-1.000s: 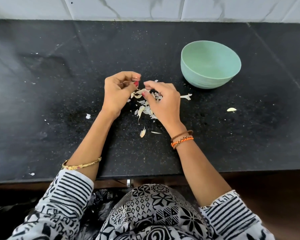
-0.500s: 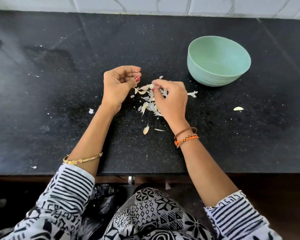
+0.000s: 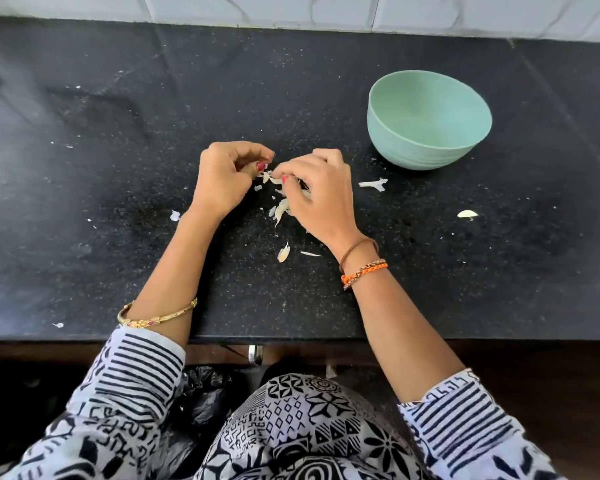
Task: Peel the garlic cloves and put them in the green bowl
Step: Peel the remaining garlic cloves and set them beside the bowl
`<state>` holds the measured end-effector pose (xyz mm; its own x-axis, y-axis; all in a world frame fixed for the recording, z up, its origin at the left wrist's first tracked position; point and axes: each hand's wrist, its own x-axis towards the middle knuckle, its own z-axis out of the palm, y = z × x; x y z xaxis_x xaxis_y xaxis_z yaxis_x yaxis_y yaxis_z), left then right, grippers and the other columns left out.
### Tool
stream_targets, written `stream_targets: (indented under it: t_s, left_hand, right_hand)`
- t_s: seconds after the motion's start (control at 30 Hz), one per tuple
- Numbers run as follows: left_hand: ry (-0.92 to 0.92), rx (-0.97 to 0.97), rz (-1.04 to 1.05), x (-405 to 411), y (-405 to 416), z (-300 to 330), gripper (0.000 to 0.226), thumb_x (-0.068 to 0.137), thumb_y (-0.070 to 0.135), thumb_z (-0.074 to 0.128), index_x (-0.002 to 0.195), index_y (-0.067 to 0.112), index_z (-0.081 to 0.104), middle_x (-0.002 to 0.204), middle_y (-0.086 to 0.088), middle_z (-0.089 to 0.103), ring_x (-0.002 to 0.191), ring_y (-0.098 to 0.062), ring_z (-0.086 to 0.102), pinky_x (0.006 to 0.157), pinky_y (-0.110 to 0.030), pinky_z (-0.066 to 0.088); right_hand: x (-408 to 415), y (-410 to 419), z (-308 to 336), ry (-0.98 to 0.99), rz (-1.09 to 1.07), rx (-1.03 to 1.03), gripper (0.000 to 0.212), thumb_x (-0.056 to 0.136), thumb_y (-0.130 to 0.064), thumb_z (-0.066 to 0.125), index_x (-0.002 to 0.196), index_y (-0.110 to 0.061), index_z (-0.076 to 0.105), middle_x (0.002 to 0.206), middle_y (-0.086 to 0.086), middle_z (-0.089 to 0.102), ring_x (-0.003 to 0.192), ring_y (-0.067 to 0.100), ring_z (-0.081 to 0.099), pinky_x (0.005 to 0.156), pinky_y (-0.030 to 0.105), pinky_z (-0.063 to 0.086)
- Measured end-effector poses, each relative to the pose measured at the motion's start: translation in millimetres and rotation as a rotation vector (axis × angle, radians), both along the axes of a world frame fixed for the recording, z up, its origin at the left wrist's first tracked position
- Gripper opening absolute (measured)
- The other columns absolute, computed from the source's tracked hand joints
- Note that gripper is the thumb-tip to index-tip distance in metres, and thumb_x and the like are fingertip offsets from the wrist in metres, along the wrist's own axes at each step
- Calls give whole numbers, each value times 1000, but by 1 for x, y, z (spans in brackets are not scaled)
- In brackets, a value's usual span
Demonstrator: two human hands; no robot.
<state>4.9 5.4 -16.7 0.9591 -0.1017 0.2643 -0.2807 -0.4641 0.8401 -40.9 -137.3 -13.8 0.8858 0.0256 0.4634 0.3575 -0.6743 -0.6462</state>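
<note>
Head view: my left hand and right hand pinch one garlic clove, peeling; next, strip skin, drop into green bowl.

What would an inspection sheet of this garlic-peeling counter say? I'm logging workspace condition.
Surface: black speckled stone counter, dusted with white flecks.
Job's things: pale green round bowl, upright, inside looks empty; small garlic piece pinched between both hands.
Clutter: papery white garlic skins below the hands; stray scraps.
Hands: left hand and right hand both curled, fingertips meeting.
Cables: nothing seen.
Surroundings: white tiled wall; black plastic bag below the counter.
</note>
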Motion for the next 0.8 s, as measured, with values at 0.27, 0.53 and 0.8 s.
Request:
stream_targets:
  t_s: [0.27, 0.53, 0.8]
  left_hand:
    - [14, 103, -15, -6, -4, 1, 18, 86, 1, 59, 96, 10, 71, 85, 6, 65, 59, 12, 51, 65, -5, 42]
    - [19, 82, -12, -9, -3, 1, 16, 84, 1, 61, 94, 9, 72, 81, 10, 61, 54, 12, 48, 59, -4, 39]
    - [-48, 42, -25, -15, -13, 3, 16, 82, 2, 61, 90, 10, 72, 88, 7, 64, 50, 1, 45, 57, -6, 35]
  right_hand:
    - [-5, -10, -4, 145, 129, -289, 13, 81, -26, 68, 92, -23, 74, 98, -8, 68, 106, 21, 44, 75, 22, 16]
    - [-5, -14, -2, 115, 1, -74, 8, 76, -27, 71, 81, -22, 75, 76, -5, 68, 88, 14, 47, 73, 20, 34]
    - [-6, -16, -7, 73, -47, 29, 13, 82, -15, 64, 88, -15, 75, 82, -4, 71, 90, 10, 49, 77, 3, 34]
